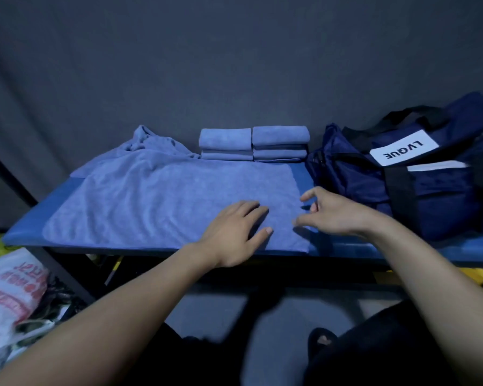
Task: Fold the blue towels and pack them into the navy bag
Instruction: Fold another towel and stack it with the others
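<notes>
Left hand (pixel 236 231) rests flat, fingers relaxed, on spread blue towel (pixel 156 201); right hand (pixel 328 211) hovers released at its 3 o'clock edge, navy bag (pixel 435 190) beyond.

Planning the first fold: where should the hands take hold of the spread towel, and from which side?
Judging from this view, take the spread towel at its near right corner, coming from the bag side. That corner lies flat and free at the table edge, beside the right hand. The left hand rests flat on the cloth nearby. The far left end is bunched, a poorer grip.
</notes>
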